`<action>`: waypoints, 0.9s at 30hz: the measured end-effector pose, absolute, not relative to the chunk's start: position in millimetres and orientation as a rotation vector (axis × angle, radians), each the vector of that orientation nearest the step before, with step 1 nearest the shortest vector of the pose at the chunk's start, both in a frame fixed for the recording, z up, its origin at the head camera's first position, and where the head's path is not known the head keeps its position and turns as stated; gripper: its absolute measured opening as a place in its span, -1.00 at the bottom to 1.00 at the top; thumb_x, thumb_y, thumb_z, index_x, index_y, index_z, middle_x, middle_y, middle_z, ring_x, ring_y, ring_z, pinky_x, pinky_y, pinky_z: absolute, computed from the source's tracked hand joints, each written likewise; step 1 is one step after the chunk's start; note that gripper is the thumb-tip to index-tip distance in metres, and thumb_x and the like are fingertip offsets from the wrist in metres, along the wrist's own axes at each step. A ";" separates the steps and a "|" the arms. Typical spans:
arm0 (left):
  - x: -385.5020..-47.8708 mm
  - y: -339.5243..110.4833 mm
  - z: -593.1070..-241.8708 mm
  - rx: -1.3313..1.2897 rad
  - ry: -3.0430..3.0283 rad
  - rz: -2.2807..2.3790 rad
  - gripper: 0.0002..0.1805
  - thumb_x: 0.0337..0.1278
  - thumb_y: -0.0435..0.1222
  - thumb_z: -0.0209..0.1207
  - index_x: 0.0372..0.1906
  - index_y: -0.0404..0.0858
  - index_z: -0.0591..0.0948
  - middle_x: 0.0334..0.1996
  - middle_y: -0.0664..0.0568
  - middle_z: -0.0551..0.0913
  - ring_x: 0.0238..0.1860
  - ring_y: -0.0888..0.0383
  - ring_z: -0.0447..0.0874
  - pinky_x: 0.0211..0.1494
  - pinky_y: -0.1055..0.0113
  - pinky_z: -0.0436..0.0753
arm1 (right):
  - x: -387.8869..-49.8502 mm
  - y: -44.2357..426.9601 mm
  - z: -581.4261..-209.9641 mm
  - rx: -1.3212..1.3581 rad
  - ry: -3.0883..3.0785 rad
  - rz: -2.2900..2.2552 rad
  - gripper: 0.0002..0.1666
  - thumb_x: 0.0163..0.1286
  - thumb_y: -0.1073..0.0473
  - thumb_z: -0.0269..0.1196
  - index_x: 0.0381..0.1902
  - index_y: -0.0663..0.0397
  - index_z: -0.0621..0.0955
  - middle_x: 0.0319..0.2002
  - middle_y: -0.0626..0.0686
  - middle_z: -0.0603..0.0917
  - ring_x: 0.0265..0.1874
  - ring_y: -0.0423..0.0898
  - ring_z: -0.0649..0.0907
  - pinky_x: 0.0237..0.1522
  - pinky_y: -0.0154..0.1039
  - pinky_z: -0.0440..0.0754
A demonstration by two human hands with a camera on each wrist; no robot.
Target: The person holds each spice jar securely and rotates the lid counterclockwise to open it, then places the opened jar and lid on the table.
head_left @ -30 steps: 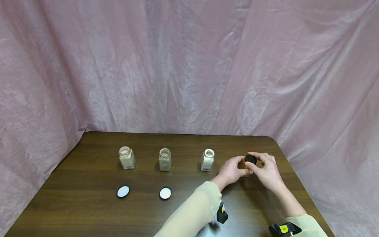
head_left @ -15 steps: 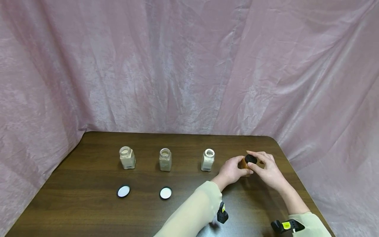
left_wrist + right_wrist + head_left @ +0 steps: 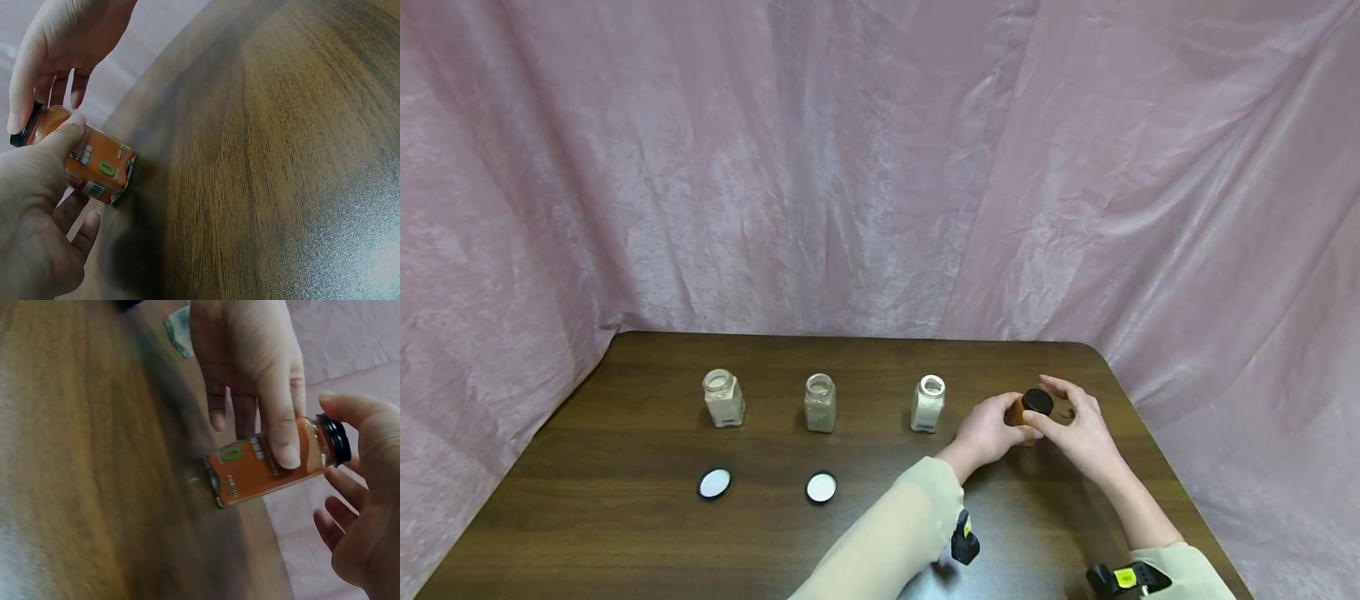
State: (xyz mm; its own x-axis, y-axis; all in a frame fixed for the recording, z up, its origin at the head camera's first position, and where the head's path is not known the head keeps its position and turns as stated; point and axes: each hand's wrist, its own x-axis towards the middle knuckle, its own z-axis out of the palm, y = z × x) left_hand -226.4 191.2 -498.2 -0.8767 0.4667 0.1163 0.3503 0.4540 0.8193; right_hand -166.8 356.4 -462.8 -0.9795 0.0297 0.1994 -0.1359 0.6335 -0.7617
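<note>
Near the table's right end, my left hand grips a square glass jar of orange contents, thumb on one side and fingers on the other. The jar stands on the table, with green and white print on its side. Its black lid is on. Around the lid is my right hand; the thumb is at the lid's edge, while the fingers are spread and stand off it. In the right wrist view, the right hand has its thumb and fingers on opposite sides of the lid.
To the left stand three lidless glass jars with pale contents: one at far left, one in the middle, one nearest my left hand. Two black-rimmed lids lie white side up before the left two. Pink curtain hangs behind the table.
My right fingers have shifted about the lid, and the index finger now stands up and away from it. The left hand and the jar have stayed in place.
</note>
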 end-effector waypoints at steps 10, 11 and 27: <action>-226.7 190.5 -497.7 0.756 2.576 1.416 -0.52 0.12 -0.03 0.47 0.14 -0.02 0.66 -0.10 0.30 0.69 -0.09 0.36 0.59 0.02 0.42 0.53 | -167.4 351.6 -469.8 -0.140 -2.591 1.357 -0.14 0.31 -0.20 0.43 0.31 0.20 0.39 0.34 0.27 0.33 0.35 0.24 0.24 0.16 0.08 0.32; -226.8 190.7 -498.1 0.761 2.578 1.416 -0.53 0.11 -0.04 0.47 0.13 -0.01 0.67 -0.11 0.30 0.69 -0.10 0.37 0.59 0.00 0.43 0.53 | -167.5 351.4 -470.5 -0.148 -2.590 1.357 -0.14 0.30 -0.21 0.44 0.30 0.20 0.40 0.33 0.26 0.34 0.34 0.24 0.24 0.15 0.07 0.32; -226.2 190.9 -497.3 0.746 2.574 1.417 -0.50 0.12 -0.03 0.47 0.16 -0.02 0.66 -0.08 0.29 0.69 -0.07 0.37 0.59 0.02 0.44 0.53 | -167.5 350.5 -475.3 -0.079 -2.528 1.306 -0.34 0.35 -0.10 0.43 0.20 0.23 0.54 0.24 0.19 0.47 0.30 0.08 0.25 0.15 0.02 0.34</action>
State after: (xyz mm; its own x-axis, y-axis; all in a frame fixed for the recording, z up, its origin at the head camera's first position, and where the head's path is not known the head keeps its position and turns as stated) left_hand -226.2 190.9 -497.3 -0.8733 0.4679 0.1360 0.3652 0.4439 0.8183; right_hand -167.5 350.5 -475.3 -0.9554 0.1818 0.2329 -0.0848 0.5864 -0.8056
